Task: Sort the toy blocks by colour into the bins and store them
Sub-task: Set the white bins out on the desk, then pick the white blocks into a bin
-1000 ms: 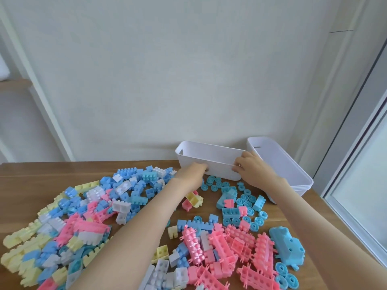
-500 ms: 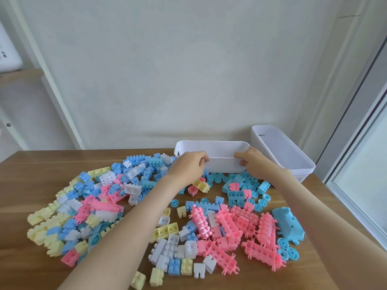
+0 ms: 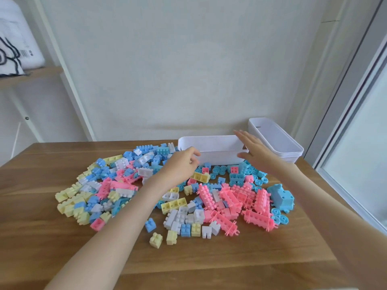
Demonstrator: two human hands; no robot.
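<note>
White bin point(image 3: 217, 158) stands on wooden table point(image 3: 209, 258), just behind scattered toy blocks point(image 3: 117, 191). Right hand point(image 3: 254, 152): fingers straight and spread, at bin's right end. Left hand point(image 3: 181, 167): fingers loosely curled, gripping nothing, at bin's front wall.

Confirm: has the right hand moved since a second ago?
Yes. The right hand has let go of the right end of the white bin and opened, fingers now reaching above its rim.
</note>
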